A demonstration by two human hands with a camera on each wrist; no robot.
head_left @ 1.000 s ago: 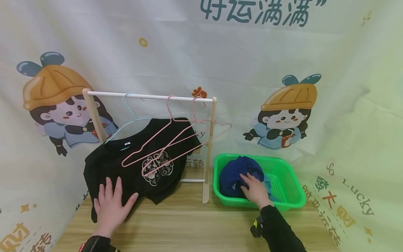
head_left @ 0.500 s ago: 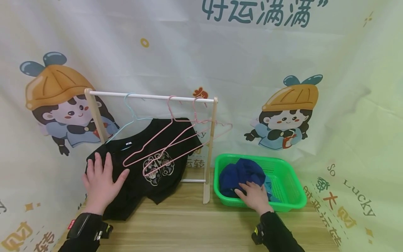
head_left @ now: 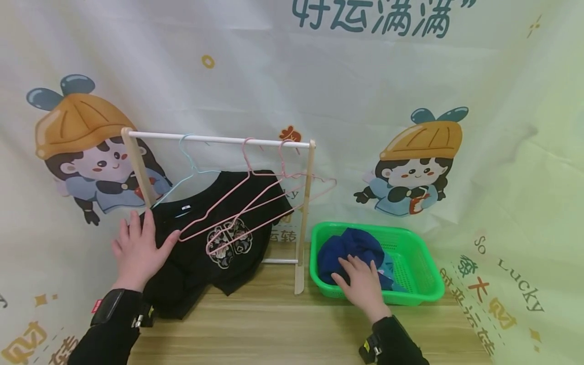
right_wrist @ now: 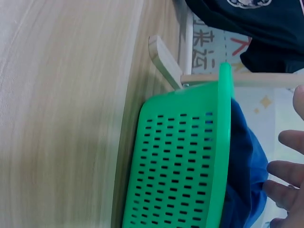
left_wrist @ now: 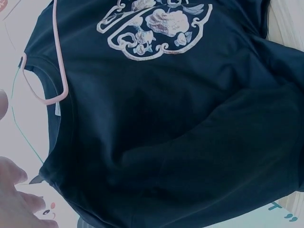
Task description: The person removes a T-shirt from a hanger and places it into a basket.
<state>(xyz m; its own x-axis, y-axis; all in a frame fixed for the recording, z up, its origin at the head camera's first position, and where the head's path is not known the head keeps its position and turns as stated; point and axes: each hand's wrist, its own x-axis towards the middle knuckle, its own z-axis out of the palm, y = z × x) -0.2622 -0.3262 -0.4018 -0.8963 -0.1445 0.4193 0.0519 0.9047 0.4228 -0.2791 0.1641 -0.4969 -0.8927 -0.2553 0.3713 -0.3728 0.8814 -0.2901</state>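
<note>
T-shirt (head_left: 201, 263) fabric, black, hangs from the rod near the left back corner of the table (head_left: 255, 329), neckline up, lower edge toward the table's front edge, its shoulder line slanting upward from left to right. It is on a light-blue hanger (head_left: 173, 190), whose lower part is hidden inside the garment. Two pink hangers (head_left: 249, 170) cross the shirt's front and partly cover its embroidered emblem (head_left: 228, 243); the left post of the rack (head_left: 302, 243) disappears behind the shirt. Near the right back corner, a green basket (head_left: 412, 298) lies with its long axis roughly along the back edge. A blue cloth (head_left: 349, 246) is bunched at its left end, its direction hard to make out, with lighter-blue fabric (head_left: 389, 268) partly hidden beneath. The left hand (head_left: 141, 253) is by the shirt's left shoulder, fingers spread, gripping nothing; whether they touch the fabric cannot be told. The right hand (head_left: 360, 286), cut off in its wrist view, is at the cloth, fingers apart and loosely extended, without a grip; contact there is unclear.
</note>
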